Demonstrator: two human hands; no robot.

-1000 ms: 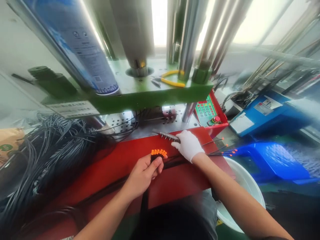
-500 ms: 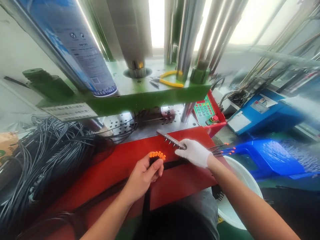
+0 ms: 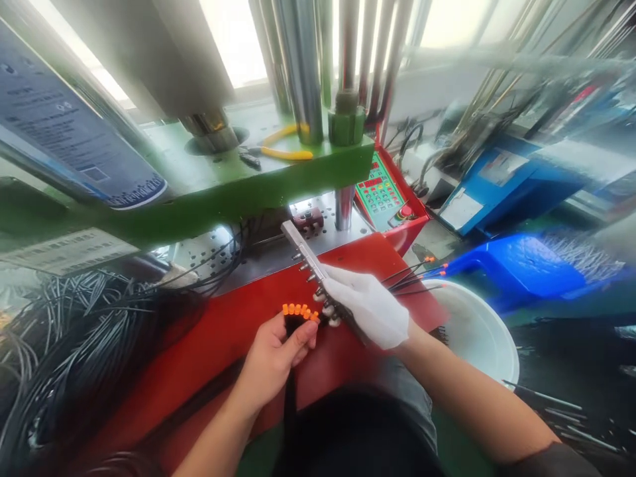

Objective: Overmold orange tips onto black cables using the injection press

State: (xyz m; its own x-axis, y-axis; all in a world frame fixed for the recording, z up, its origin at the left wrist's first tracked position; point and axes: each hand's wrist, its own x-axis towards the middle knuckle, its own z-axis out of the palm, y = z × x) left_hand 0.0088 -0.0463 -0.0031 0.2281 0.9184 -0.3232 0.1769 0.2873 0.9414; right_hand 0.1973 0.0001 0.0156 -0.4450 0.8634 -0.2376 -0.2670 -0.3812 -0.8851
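My bare left hand (image 3: 283,348) is closed round a bunch of black cables with orange ends (image 3: 300,310), fanned in a short arc above the thumb. The cables run down below the hand over the red work surface (image 3: 238,311). My right hand (image 3: 368,308), in a white glove, grips a metal bar (image 3: 303,248) with a row of small pins along its lower side. The bar slants up to the left, its lower end close to the orange ends. Whether pins and cable ends touch, I cannot tell.
A green press (image 3: 248,195) stands ahead, with yellow-handled pliers (image 3: 288,154) and a spray can (image 3: 74,126) on it. At right are a control panel (image 3: 380,192), a white bucket (image 3: 487,331) and a blue stool (image 3: 527,268). Black cables (image 3: 84,338) pile up at left.
My right hand has turned the metal bar steeper and brought it nearer, beside the orange cable ends. My left hand keeps its hold. The view has swung to the right.
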